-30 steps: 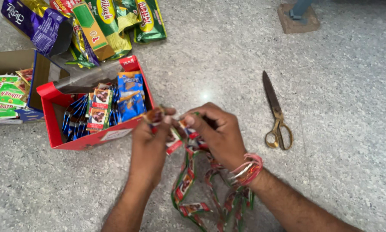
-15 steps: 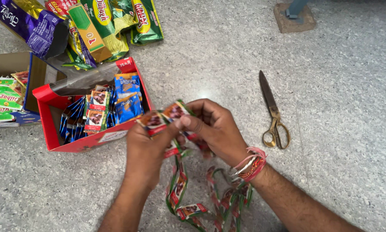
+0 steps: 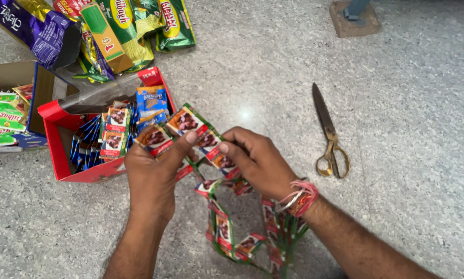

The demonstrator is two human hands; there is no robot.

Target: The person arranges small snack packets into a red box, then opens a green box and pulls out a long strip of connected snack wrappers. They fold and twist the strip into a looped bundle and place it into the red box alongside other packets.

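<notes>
My left hand (image 3: 152, 178) and my right hand (image 3: 257, 160) both grip a long strip of small joined sachets (image 3: 190, 126), red, green and brown. The stretch between the hands is pulled out flat above the floor, left thumb pressing on one sachet, right fingers pinching the neighbouring ones. The rest of the strip (image 3: 242, 243) hangs down and lies in loops on the floor under my right forearm, which wears red and pink thread bands (image 3: 300, 197).
An open red carton (image 3: 56, 150) with several blue and red sachets stands just left of my hands. Behind it lie green and purple snack packs (image 3: 113, 31). A brown box (image 3: 7, 108) holds green packets at far left. Scissors (image 3: 329, 135) lie to the right on the speckled floor.
My hands have drawn the sachet strip up and spread it out flat between them; more of the strip now lies uncoiled below.
</notes>
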